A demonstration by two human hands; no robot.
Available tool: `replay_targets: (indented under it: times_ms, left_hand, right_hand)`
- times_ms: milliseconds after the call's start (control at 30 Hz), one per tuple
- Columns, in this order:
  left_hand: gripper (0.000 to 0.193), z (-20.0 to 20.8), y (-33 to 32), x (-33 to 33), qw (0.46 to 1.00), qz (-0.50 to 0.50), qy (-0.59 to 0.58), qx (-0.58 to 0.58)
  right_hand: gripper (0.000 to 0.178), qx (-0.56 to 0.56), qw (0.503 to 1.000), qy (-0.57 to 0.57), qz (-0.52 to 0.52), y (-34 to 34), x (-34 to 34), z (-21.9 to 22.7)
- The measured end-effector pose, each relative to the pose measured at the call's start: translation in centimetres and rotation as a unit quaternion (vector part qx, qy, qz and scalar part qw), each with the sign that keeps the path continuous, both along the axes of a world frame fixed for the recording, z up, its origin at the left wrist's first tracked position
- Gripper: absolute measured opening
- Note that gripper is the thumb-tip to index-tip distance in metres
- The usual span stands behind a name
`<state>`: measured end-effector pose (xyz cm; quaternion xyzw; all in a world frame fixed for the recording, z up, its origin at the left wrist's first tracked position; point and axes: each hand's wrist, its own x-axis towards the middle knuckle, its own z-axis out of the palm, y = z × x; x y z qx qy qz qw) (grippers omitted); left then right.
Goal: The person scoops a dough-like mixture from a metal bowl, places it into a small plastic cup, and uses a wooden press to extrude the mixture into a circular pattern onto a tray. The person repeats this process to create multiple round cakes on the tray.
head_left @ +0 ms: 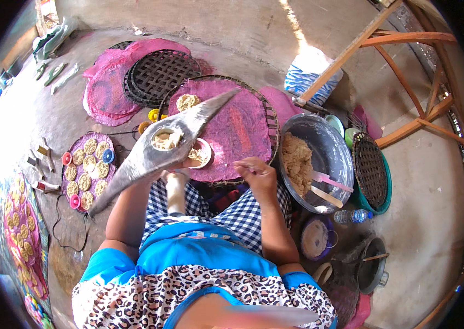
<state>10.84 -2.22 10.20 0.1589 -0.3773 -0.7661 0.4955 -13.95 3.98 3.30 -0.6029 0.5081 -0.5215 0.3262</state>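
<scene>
My left hand (180, 169) is closed around the underside of a long grey dough press (147, 159) with pointed ends. Pale dough (167, 139) fills the round hole in its middle. Beside the press, a white ring (201, 152) has strands of dough inside. Below my left hand a pale cylinder (175, 193) stands over my checked trousers. My right hand (257, 174) hangs at the near right edge of a round woven tray (273, 129) lined with pink mesh cloth (226, 156). Its fingers are curled together, hiding whatever they pinch. One coiled dough round (187, 102) lies on the cloth.
A large grey basin (336, 151) right of the tray holds dough (296, 159), with a pink-handled spatula (330, 180). Dough rounds cover a smaller tray (106, 183) at left. Woven trays (163, 74) stack behind. A water bottle (352, 216) and wooden frame (404, 129) are at right.
</scene>
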Motion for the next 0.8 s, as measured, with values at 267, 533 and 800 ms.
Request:
replay_targets:
  times_ms: [267, 533, 800]
  left_hand:
    - [0.034, -0.3, 0.2, -4.5, 0.991, -0.077, 0.064, -0.092]
    - [0.043, -0.5, -2.4, -1.9, 0.818, 0.186, -0.315, -0.445]
    - [0.033, -1.4, -2.1, -1.6, 0.707, 0.181, -0.409, -0.548]
  right_hand:
    - [0.051, 0.165, 0.835, -0.414, 0.321, -2.0, 5.0, -0.9]
    - [0.039, 0.085, 0.674, -0.724, 0.122, -3.5, 1.5, 3.6]
    - [0.027, 0.108, 0.786, -0.604, 0.082, -4.3, 2.2, 3.8]
